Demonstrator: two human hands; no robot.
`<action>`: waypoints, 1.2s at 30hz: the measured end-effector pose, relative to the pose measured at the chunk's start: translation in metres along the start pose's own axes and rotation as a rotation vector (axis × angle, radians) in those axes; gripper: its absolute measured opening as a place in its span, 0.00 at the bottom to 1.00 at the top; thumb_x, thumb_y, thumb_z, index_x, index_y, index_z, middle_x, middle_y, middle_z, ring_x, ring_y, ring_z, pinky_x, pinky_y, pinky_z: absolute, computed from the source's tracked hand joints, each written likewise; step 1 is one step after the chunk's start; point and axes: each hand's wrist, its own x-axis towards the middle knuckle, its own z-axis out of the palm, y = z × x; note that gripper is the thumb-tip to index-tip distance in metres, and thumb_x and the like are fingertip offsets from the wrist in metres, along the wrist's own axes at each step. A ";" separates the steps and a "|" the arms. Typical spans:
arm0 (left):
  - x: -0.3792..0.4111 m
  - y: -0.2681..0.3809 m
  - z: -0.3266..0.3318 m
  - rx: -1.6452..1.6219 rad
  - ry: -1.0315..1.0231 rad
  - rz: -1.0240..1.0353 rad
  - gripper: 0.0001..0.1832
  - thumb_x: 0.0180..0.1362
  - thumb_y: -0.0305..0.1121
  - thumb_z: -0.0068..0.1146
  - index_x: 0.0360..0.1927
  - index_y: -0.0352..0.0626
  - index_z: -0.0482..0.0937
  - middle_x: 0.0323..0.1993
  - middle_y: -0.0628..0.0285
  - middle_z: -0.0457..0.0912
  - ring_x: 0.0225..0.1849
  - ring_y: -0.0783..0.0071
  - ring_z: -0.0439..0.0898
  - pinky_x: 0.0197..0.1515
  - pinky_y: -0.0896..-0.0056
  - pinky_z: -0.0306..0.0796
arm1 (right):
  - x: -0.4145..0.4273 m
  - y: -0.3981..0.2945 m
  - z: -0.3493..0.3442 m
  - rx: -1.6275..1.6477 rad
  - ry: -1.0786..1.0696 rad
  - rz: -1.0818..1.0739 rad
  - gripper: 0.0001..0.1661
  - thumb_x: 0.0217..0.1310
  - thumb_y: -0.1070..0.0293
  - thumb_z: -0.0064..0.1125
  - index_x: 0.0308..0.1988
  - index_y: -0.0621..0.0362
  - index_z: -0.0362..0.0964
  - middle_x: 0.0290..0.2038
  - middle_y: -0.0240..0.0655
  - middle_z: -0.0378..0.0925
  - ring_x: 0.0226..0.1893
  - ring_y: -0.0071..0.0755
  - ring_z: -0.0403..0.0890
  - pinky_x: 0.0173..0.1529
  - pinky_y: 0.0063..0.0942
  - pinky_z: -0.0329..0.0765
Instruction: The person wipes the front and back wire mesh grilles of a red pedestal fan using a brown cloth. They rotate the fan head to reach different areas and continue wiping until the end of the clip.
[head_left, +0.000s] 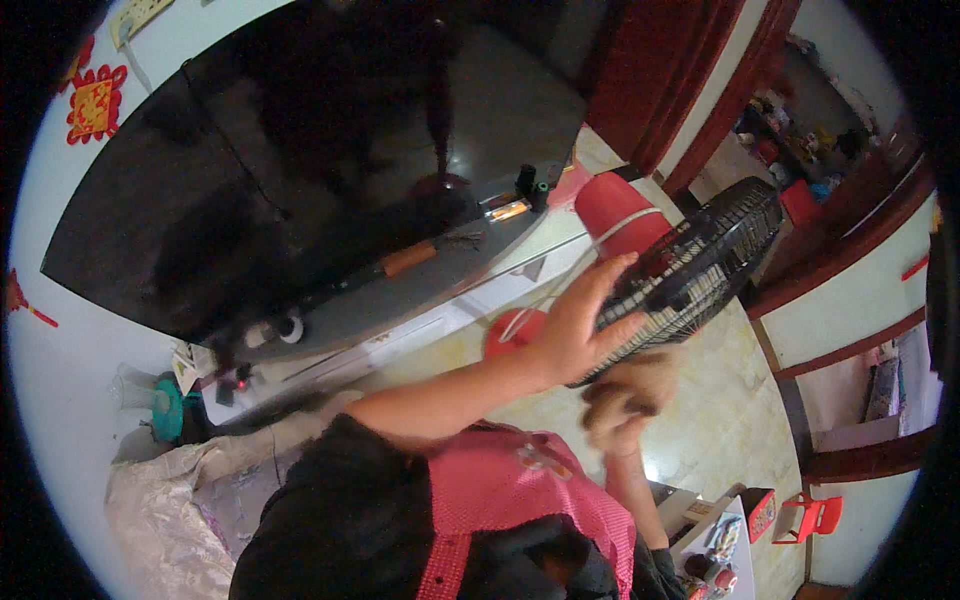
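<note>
An electric fan's black wire guard (697, 277) is tilted before me. My left hand (577, 326) holds the guard at its near left edge, fingers and thumb spread against the wires. Just below the guard's lower edge is my right hand (630, 397), motion-blurred with curled fingers; whether it holds anything cannot be made out. Beyond the guard is a red, rounded plastic part (619, 214), with a pale cable across it. A red round object (517, 334) lies lower, partly behind my left hand and wrist.
A large black television (300, 150) stands over a white cabinet (420, 337) on my left. Small bottles (527, 180) and a brown object (409, 259) sit on the cabinet's dark top. At lower right are a cluttered white table (742, 559) and a small red chair (814, 517).
</note>
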 end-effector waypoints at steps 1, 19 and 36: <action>0.001 0.000 -0.003 0.026 0.002 0.041 0.34 0.59 0.40 0.55 0.65 0.35 0.56 0.60 0.46 0.66 0.61 0.59 0.67 0.63 0.65 0.58 | 0.006 0.010 -0.007 -0.082 0.171 -0.029 0.28 0.68 0.52 0.42 0.59 0.60 0.59 0.50 0.41 0.67 0.51 0.36 0.69 0.57 0.33 0.66; -0.007 -0.004 -0.017 -0.097 -0.023 -0.039 0.34 0.59 0.38 0.55 0.64 0.34 0.57 0.59 0.46 0.68 0.61 0.61 0.69 0.61 0.67 0.61 | 0.011 -0.035 0.008 -0.284 -0.296 -0.151 0.34 0.65 0.44 0.39 0.60 0.58 0.56 0.52 0.41 0.64 0.47 0.36 0.66 0.55 0.32 0.63; -0.014 -0.004 0.022 -0.016 0.105 -0.051 0.31 0.60 0.36 0.54 0.64 0.35 0.59 0.56 0.49 0.71 0.58 0.64 0.70 0.61 0.68 0.61 | -0.028 0.007 -0.009 0.144 -0.232 0.163 0.25 0.47 0.56 0.62 0.44 0.56 0.70 0.46 0.41 0.70 0.43 0.38 0.73 0.45 0.34 0.71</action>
